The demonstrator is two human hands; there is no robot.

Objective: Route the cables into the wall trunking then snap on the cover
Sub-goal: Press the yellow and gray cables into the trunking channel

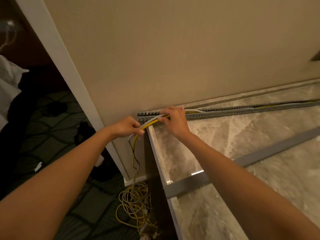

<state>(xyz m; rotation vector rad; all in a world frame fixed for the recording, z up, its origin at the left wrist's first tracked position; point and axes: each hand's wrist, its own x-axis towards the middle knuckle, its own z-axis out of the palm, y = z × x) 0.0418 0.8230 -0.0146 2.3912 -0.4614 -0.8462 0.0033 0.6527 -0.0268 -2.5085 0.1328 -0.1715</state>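
Cables, yellow and grey (pixel 150 123), arc from my pinching left hand (pixel 129 126) into the slotted grey wall trunking (pixel 225 113), where my right hand (pixel 173 121) presses them down. They look springy and light; I'd grip near the bend. Beyond, the marble tabletop (pixel 242 135) carries the loose grey cover strip (pixel 277 149).

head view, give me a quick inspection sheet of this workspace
surface: marble counter against a beige wall
job's things: slotted grey trunking along the wall, open; grey cover strip lying loose on the counter
clutter: nothing seen on the counter
grips: left hand pinches the cables at the counter edge; right hand presses them at the trunking end
cables: yellow and white cables partly routed; slack coiled on the floor
surroundings: white door frame, dark room beyond
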